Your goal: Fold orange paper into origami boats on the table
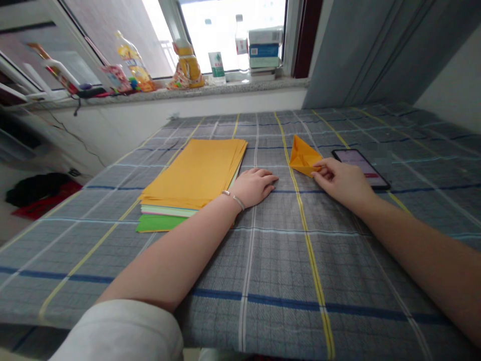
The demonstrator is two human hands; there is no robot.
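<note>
Between the thumb and fingers of my right hand is one corner of a folded orange paper boat, its pointed peak standing up from the plaid cloth. My left hand lies palm down on the cloth with its fingers stretched out, holding nothing. Beside that wrist sits a stack of coloured paper, orange sheets on top, with pale and green sheets showing at its near edge. A bracelet circles my left wrist.
A phone with a lit screen lies just behind my right hand. Plaid cloth covers the surface. Along the windowsill stand bottles, a green-and-white tube and stacked boxes.
</note>
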